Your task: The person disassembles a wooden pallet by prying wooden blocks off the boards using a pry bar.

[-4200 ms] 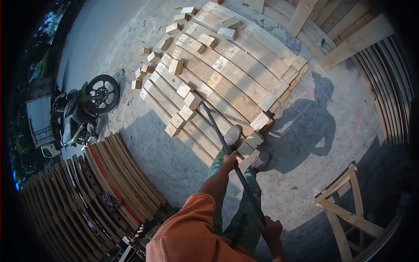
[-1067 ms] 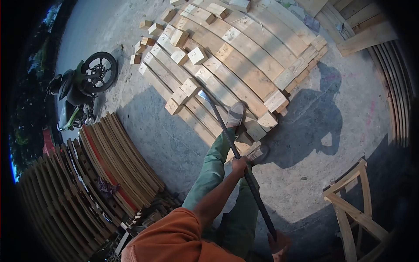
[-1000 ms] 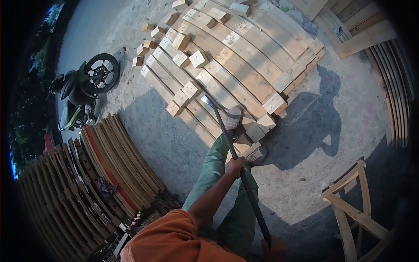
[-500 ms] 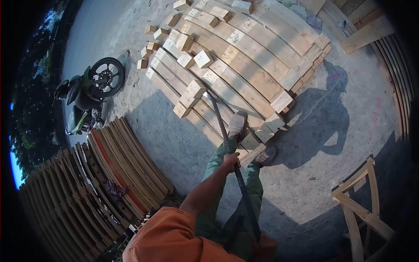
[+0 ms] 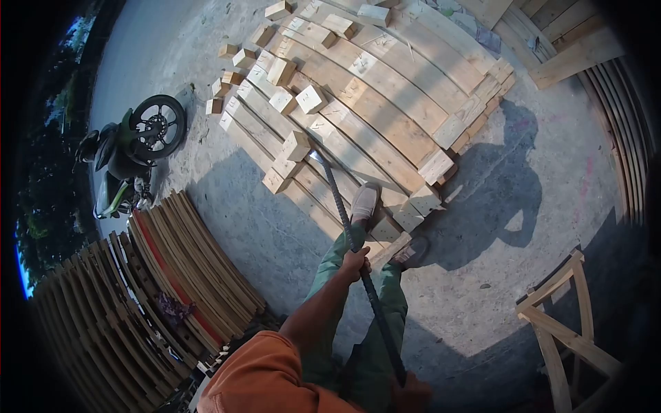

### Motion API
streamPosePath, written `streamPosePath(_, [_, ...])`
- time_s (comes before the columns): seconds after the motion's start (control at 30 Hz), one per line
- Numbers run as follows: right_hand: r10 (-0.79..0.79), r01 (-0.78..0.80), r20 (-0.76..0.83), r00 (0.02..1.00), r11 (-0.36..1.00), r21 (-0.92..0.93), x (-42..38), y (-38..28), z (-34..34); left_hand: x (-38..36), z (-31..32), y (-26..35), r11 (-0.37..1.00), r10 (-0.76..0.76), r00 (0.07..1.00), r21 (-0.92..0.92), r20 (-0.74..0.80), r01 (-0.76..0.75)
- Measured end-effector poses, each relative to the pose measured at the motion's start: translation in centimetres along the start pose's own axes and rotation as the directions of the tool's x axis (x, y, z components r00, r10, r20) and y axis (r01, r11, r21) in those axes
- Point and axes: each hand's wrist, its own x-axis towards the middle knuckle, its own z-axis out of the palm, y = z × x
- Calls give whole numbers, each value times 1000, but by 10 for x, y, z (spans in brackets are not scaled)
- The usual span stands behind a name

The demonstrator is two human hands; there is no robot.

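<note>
My left hand (image 5: 356, 264) is wrapped round the middle of a long dark ribbed metal bar (image 5: 375, 303). Low in the view, in dim light, my right hand (image 5: 413, 394) grips the bar's lower end. The bar's flattened, shiny tip touches or lies just beside a wooden block (image 5: 296, 146) on the slatted wooden pallet (image 5: 372, 113). One of my shoes (image 5: 365, 201) rests on the pallet near the bar; the other is at its near edge. Nails stick out of several slats.
Loose wooden blocks (image 5: 244, 58) lie at the pallet's left end. A parked motorcycle (image 5: 131, 148) stands at the left, above stacked boards (image 5: 200, 261). A wooden frame (image 5: 571, 337) is at the lower right, more stacked boards (image 5: 616, 124) at the upper right.
The whole scene has shifted slightly in view as the camera moved. Both hands still hold the bar, and its tip remains by the same block.
</note>
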Motion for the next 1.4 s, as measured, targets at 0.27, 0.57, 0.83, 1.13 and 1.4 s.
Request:
streamPosePath(0.27, [232, -231, 29, 972, 937, 260, 98, 188, 159, 116, 66, -109, 962, 234, 954, 185, -185, -201])
streamPosePath(0.57, [139, -144, -151, 979, 989, -20, 61, 137, 120, 65, 47, -80, 964, 265, 946, 77, -187, -255])
streamPosePath(0.83, [-60, 92, -159, 986, 975, 203, -10, 100, 77, -35, 7, -31, 953, 272, 957, -112, -103, -283])
streamPosePath(1.13, [136, -132, 211, 968, 991, -31, -51, -10, -81, -49, 1, -75, 979, -105, 994, -171, 25, 108])
streamPosePath(1.4, [83, -77, 48, 995, 991, -108, -52, -170, -125, -69, -68, 18, 972, -160, 981, -157, 112, 177])
